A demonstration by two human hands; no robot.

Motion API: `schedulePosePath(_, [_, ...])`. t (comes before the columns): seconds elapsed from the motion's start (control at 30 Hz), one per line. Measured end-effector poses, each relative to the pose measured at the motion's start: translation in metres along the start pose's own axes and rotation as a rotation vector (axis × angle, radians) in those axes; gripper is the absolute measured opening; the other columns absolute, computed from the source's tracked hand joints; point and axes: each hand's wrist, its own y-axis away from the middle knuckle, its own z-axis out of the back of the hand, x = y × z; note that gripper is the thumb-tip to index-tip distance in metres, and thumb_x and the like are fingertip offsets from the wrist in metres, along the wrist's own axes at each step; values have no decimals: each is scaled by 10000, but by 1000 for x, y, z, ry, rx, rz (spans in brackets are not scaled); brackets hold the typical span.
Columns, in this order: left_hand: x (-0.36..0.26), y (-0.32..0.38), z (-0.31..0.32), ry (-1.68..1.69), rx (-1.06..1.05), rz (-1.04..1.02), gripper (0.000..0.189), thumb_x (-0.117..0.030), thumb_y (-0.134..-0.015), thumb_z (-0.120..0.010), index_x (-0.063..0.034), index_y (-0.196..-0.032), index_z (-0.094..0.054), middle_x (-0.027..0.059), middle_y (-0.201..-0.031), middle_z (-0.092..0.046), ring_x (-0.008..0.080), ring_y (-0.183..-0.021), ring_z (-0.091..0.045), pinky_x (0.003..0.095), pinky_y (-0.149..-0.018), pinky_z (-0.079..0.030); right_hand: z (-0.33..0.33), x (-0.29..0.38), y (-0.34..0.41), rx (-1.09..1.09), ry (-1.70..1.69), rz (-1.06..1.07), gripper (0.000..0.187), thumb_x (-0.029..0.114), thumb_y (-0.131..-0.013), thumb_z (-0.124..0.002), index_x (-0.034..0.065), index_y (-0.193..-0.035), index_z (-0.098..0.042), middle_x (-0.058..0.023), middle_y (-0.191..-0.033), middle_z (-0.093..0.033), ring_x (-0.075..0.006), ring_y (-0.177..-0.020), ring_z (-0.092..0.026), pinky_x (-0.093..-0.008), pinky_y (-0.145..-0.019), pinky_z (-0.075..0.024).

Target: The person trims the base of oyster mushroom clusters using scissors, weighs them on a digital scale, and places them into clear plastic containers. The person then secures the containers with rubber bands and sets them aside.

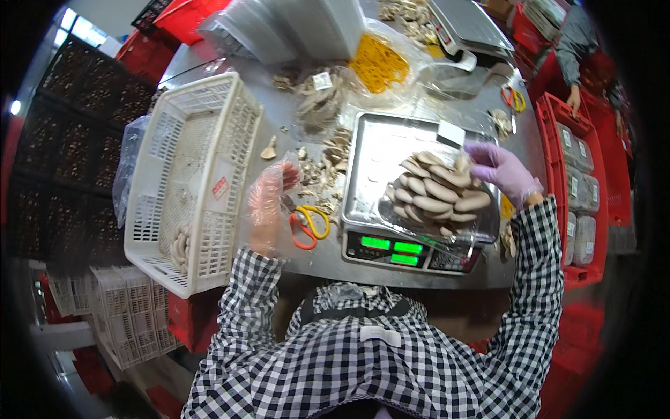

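A cluster of grey oyster mushrooms (437, 191) lies over a clear plastic tray (384, 209) on the electronic scale (361, 173). My right hand (497, 170), in a purple glove, pinches the cluster at its upper right edge. The scale's green display (398, 249) is lit. My left hand (269, 194) wears a loose clear plastic glove and hovers left of the scale, fingers half curled, with nothing visible in it. Close beside it on the steel table (314, 267) lie red-and-yellow scissors (309, 225) and scattered mushroom trimmings (322, 178).
Left stands a white plastic crate (196, 125) with a few mushrooms (181, 249) inside. Behind are bagged mushrooms (319, 99), yellow mushrooms (379, 63), stacked clear trays (293, 29) and another scale (471, 23). A co-worker's hand (574, 99) touches a red crate (602, 209) of packed trays.
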Motion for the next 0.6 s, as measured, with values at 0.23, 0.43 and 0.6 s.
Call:
schedulePosePath(0.23, [69,-34,35,-264,-110,17,324,-163,-979,-611,27,-1242,-602,96,-1082,-694,195,-986,-668,299,-923,-516,0,11,8,0,65,-56,420,25,-825,-745,-10,-1225,-618,-73,-1114,-661,-155,-1004,-620,-295,-912,-514])
schedulePosePath(0.43, [107,-94,-37,-826,191,-86,575,-214,-826,-719,-72,-1358,-553,176,-1264,-610,303,-1127,-627,428,-970,-515,-2,19,16,-117,55,-77,394,-52,-824,-629,6,-1213,-604,-60,-1092,-650,-152,-1001,-613,-293,-932,-496])
schedulePosePath(0.6, [99,-124,-63,-883,288,8,549,-276,-827,-690,-65,-1318,-564,207,-1222,-634,370,-1105,-630,450,-968,-510,-11,55,39,-472,100,97,370,7,-915,-613,1,-1284,-583,-80,-1187,-654,-155,-1072,-620,-298,-996,-478])
